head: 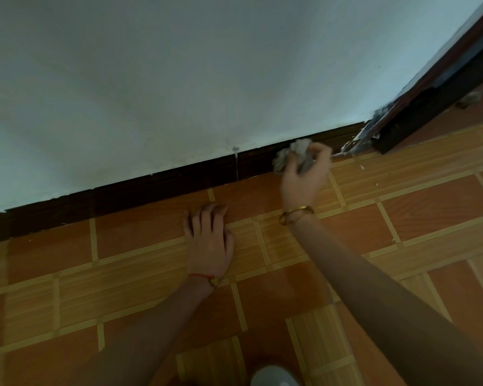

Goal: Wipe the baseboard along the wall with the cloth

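Note:
A dark brown baseboard [162,185] runs along the foot of the white wall, rising from lower left to upper right. My right hand [304,174] grips a crumpled grey-white cloth [290,153] and presses it against the baseboard near its right end. A gold bangle circles that wrist. My left hand [209,235] lies flat on the tiled floor, fingers spread, just in front of the baseboard and apart from it. A red string is tied round the left wrist.
The white wall [207,79] fills the upper view. A dark door frame [430,107] stands at the right, with chipped paint at its foot. Orange and wood-pattern floor tiles [402,218] spread below. A pale grey rounded object [273,376] shows at the bottom edge.

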The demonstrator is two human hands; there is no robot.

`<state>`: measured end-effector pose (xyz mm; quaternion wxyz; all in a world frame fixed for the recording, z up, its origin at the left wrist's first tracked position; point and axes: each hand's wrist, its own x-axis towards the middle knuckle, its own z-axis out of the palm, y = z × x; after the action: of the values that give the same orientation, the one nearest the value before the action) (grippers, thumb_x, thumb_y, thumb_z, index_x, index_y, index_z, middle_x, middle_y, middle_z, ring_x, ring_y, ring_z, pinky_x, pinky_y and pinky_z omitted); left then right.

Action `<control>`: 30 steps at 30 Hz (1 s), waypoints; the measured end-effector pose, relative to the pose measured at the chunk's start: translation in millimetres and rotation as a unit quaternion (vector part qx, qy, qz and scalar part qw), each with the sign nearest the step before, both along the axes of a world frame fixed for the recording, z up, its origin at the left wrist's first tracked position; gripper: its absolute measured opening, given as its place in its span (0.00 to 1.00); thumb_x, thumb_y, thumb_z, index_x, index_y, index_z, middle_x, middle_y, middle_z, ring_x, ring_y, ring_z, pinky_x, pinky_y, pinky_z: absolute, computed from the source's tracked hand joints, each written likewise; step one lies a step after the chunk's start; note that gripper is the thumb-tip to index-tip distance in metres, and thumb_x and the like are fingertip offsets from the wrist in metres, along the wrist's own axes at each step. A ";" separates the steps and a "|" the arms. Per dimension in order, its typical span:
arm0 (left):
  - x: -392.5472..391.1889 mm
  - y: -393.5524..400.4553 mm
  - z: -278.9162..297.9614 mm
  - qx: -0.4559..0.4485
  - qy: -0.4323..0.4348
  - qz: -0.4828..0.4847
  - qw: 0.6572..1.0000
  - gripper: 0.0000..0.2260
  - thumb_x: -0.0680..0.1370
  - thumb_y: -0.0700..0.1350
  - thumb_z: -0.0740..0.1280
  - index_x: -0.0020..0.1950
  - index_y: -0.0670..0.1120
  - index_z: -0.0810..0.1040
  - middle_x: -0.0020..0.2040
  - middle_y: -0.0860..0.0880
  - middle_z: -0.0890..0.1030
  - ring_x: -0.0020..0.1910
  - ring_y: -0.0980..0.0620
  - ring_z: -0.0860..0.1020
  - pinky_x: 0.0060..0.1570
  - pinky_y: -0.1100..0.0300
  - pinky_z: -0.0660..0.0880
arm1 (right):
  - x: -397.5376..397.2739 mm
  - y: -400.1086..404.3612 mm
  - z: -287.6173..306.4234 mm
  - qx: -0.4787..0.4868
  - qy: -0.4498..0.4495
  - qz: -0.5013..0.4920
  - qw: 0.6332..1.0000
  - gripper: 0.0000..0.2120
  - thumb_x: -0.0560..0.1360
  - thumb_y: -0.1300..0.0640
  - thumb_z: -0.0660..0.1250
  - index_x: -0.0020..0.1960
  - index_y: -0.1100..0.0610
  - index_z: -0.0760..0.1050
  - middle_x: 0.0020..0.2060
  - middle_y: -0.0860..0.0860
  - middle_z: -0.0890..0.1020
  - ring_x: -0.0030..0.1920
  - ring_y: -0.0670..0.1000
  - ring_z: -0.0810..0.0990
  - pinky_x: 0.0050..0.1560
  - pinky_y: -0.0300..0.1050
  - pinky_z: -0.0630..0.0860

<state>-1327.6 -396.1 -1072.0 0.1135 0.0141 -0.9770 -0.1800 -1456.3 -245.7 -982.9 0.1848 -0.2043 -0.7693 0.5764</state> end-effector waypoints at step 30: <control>-0.9 -0.7 -0.9 -0.006 0.001 -0.003 1.000 0.19 0.78 0.44 0.59 0.68 0.44 0.75 0.65 0.43 0.74 0.66 0.41 0.71 0.72 0.34 0.60 | 25.1 -40.4 -22.3 0.059 0.016 0.126 0.990 0.13 0.71 0.70 0.67 0.52 0.60 0.68 0.51 0.54 0.70 0.49 0.44 0.71 0.49 0.32 0.72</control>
<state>-1328.5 -396.8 -1072.9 0.1141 0.0107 -0.9781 -0.1740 -1431.2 -286.1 -1005.2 0.1349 -0.0850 -0.8183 0.5522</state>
